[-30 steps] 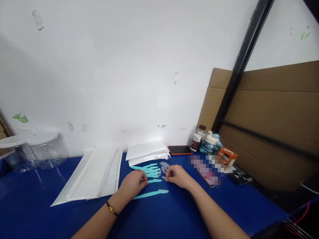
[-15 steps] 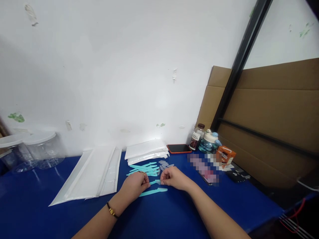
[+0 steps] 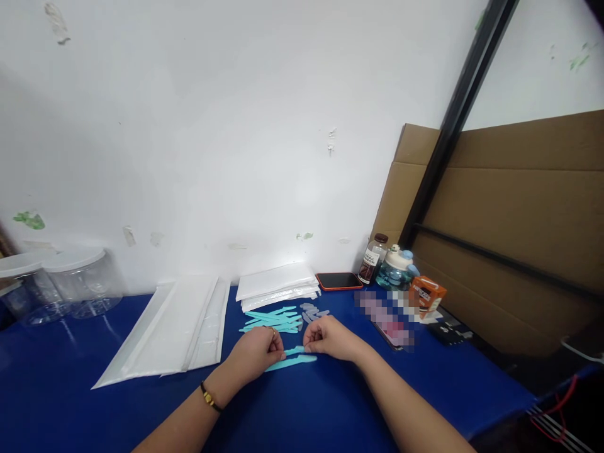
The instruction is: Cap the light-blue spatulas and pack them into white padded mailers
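A turquoise eyebrow razor point(image 3: 295, 350) lies between my two hands, just above the blue table. My left hand point(image 3: 257, 349) pinches its handle between thumb and fingers. At the blade end, my right hand point(image 3: 328, 338) is closed on the tip, where a pale see-through cap is partly hidden by the fingers. Just below on the table rests a second eyebrow razor point(image 3: 297, 360), its handle end covered by my left hand. Beyond my hands is a crossed pile of turquoise razors point(image 3: 274, 319), with several small clear caps point(image 3: 311, 309) to its right.
White padded mailers point(image 3: 174, 333) lie at left, and more are stacked point(image 3: 276, 283) at the back. Clear tubs point(image 3: 78, 283) stand far left. A phone point(image 3: 338, 281), a brown-capped bottle point(image 3: 372, 259), a blue water bottle point(image 3: 395, 267) and an orange box point(image 3: 427, 296) occupy the right.
The held razor has moved slightly down toward the one on the table. My right fingers have come closer along its blade end, and less of the pale cap shows.
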`<state>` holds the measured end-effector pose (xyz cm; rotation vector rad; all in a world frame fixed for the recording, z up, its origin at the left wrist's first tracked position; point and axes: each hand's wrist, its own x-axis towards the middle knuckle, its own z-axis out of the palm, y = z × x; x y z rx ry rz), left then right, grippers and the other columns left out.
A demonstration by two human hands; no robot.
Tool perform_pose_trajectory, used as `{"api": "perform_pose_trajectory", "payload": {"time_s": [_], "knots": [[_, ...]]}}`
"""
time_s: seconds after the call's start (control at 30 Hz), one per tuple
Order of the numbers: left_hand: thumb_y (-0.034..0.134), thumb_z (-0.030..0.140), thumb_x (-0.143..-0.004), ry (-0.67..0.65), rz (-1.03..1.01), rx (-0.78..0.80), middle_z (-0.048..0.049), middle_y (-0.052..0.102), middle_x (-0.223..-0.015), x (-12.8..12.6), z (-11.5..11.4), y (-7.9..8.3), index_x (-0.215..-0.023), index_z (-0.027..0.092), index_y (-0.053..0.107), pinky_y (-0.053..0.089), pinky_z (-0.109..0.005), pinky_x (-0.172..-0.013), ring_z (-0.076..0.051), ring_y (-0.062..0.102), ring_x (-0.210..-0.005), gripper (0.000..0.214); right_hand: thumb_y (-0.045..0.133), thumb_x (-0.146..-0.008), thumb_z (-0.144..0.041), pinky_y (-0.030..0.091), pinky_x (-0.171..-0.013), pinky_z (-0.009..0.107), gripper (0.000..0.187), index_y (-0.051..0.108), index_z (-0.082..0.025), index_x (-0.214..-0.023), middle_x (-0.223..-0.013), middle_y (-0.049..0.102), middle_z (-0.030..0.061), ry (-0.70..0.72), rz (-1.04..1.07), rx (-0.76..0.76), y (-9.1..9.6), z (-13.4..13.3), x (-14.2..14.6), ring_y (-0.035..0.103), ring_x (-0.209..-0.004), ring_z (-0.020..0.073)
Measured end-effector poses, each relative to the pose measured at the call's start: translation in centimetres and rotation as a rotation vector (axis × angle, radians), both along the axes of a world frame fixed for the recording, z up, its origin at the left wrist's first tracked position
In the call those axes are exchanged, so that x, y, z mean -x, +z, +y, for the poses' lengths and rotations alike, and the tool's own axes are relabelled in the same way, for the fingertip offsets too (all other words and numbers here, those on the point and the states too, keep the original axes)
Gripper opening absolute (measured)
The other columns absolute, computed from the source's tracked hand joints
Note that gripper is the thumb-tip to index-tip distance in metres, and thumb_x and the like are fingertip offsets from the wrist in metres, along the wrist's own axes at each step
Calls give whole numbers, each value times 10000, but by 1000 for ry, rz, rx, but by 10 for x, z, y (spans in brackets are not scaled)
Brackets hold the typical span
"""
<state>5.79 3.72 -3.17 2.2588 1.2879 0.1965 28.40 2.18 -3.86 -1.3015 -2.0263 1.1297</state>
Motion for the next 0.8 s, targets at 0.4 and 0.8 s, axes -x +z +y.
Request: {"api": "perform_pose_trajectory", "payload": {"time_s": [0.4,0.8], "knots": [[538,313,-786,107,61,-325,-33,611,-963,19,14,12,-883,209,604,376,-258,-752,-181,543,-907,157,555,-759,-254,392,-594,236,137,655,-171,-717,-706,639,18,-399,-232,-340,5,16,-27,549,-641,140],[427,318,-821,60,29,-294,-26,647,-834,20,10,26,-792,217,630,357,-251,-676,-161,555,-780,229,636,-724,-255,397,-643,235,80,616,-178,-721,-805,554,22,-375,-336,-360,-9,29,-6,541,-710,139]]}}
